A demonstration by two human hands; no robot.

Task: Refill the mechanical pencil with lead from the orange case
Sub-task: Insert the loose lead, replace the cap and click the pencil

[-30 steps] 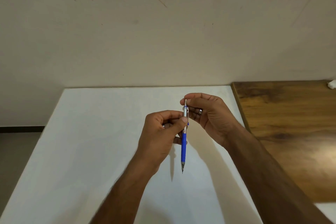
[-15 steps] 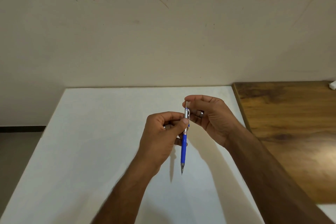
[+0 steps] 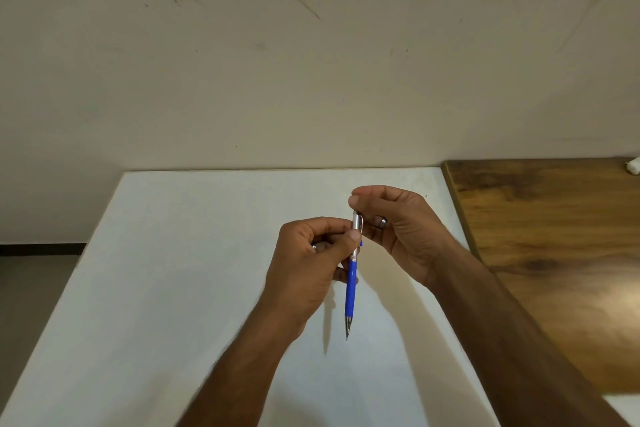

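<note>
My left hand (image 3: 311, 263) grips the blue mechanical pencil (image 3: 351, 288) by its silver upper section and holds it nearly upright, tip down, above the white table (image 3: 173, 288). My right hand (image 3: 401, 232) is just right of the pencil's top, with thumb and forefinger pinched on the thin cap at the upper end. The fingertips hide the cap itself. No orange lead case is in view.
A brown wooden surface (image 3: 554, 236) adjoins the white table on the right, with a small white object (image 3: 633, 170) at its far corner. A plain wall rises behind the table, and floor shows past the left edge.
Both hands and the pencil have shifted slightly downward. The grips look the same.
</note>
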